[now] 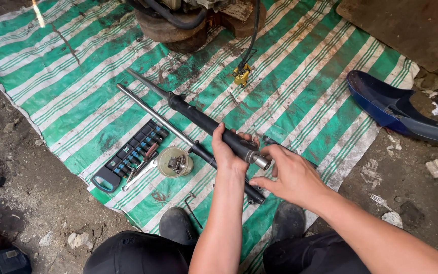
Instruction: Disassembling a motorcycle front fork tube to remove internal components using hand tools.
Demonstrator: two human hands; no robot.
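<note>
Black fork tube clamped in the left hand.
Right hand fingers loosely curled at its metal end; small round tub holds metal bits.

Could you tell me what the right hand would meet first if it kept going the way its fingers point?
Probably the metal end of the black fork tube that the left hand grips; the right hand points left at it, nearly touching.

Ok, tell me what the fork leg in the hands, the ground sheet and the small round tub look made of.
Fork leg: metal; matte black lower part, bare shiny tube at the end by the right hand, left hand around it.
Ground sheet: probably woven plastic tarp, green and white stripes, stained.
Tub: likely clear plastic; metal bits show inside.
</note>
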